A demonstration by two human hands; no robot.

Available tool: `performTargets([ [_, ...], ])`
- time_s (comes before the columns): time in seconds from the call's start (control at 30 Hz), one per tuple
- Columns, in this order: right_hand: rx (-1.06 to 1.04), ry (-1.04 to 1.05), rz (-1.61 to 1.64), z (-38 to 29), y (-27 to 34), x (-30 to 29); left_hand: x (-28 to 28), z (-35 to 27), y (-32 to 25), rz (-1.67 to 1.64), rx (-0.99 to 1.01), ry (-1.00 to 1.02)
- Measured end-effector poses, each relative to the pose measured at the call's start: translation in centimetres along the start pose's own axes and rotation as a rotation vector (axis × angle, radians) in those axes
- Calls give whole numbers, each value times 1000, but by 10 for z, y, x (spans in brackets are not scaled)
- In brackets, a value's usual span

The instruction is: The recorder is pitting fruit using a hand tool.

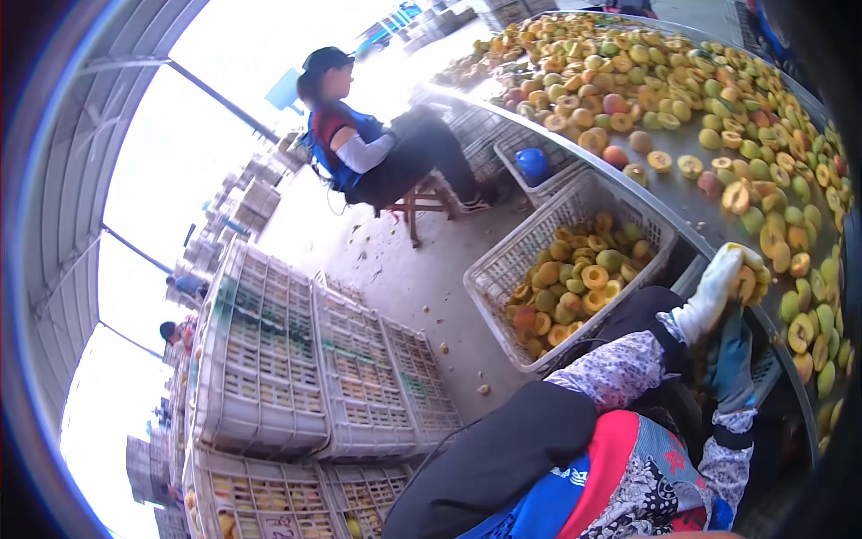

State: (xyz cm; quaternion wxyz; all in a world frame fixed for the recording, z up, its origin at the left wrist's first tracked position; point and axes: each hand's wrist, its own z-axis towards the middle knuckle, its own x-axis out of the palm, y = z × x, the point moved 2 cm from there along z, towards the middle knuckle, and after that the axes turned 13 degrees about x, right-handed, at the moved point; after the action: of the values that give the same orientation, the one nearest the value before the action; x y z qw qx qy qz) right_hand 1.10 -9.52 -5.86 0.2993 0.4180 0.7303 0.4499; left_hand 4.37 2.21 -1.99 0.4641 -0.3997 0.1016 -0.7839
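My left hand (720, 286), in a white glove with yellow-stained fingers, grips a cut peach (745, 284) above the edge of the metal sorting table (700, 236). Just below it is my right hand (733, 364), in a blue and grey glove, its fingertips hidden near the left hand; whether it holds anything cannot be told. Halved and whole peaches (761, 182) lie heaped over the table, many halves showing brown centres. Beside my knee, a white plastic crate (485, 269) holds more peach halves (572, 283).
Stacked plastic crates (262, 377) of fruit stand at the left. Another person (357, 148) sits on a wooden stool (421, 202) beyond the near crate. A crate with a blue object (532, 163) is under the table edge. Fallen fruit (483, 389) dots the floor.
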Motion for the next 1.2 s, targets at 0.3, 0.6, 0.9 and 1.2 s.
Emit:
performTargets([
  [0.3,-744,-352,-649,8,-17,7,-3,-12,-7,-67,-192,-218],
  [0.6,-515,-241,-488,20,-26,13,0,-16,-40,93,-271,-119],
  [0.9,-317,-460,-686,-20,13,33,-4,-5,-58,270,-419,-179],
  [1.2,207,5,54,-57,38,13,26,-14,-30,144,-451,-332],
])
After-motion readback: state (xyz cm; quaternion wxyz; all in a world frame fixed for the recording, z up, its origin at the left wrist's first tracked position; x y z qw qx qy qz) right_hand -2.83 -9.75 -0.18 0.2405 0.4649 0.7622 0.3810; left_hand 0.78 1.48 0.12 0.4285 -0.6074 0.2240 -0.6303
